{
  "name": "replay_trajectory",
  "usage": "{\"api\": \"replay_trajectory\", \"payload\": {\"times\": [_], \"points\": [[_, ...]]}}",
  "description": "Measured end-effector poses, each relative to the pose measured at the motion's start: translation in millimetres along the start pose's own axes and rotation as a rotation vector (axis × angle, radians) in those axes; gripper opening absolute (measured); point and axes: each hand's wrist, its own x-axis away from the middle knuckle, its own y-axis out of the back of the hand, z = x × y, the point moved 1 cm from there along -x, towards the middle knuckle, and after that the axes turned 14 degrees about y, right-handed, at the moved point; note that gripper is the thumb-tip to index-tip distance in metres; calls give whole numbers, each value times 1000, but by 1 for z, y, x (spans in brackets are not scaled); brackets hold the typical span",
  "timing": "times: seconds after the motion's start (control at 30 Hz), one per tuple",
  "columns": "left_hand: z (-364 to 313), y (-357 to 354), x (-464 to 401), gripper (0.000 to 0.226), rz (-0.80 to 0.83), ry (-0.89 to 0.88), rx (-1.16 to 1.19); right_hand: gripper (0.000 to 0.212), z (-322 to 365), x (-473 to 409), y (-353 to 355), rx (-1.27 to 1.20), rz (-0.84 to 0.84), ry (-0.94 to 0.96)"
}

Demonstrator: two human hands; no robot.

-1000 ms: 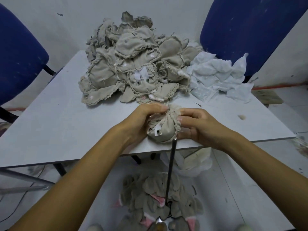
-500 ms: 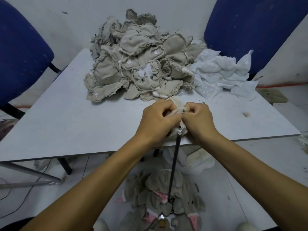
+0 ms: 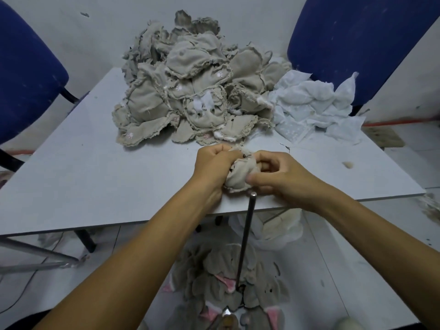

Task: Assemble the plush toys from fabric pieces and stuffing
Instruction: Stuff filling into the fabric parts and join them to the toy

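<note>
White walls, two blue chairs point(image 3: 357, 44), and a big heap of unturned skins point(image 3: 190, 91) waits on the worktop point(image 3: 95, 175). Left hand point(image 3: 212, 167) and right hand point(image 3: 281, 177) have fingers clenched around one beige skin point(image 3: 240, 175) above the metal rod point(image 3: 247, 234); finished pieces point(image 3: 226, 282) lie on the floor, so plenty's left.

fabric pile point(image 3: 190, 91): beige, possibly pink pawprints | chairs point(image 3: 352, 39): blue | table point(image 3: 95, 163): grey
</note>
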Motion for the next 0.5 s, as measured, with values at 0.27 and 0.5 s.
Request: {"api": "replay_trajectory", "payload": {"times": [0.27,0.5], "points": [[0,-3,6,37,95,-179,-59,21,-6,-1,-13,206,-340,99],[-2,10,14,28,174,-138,-129,30,-7,-9,-16,368,-379,135]]}}
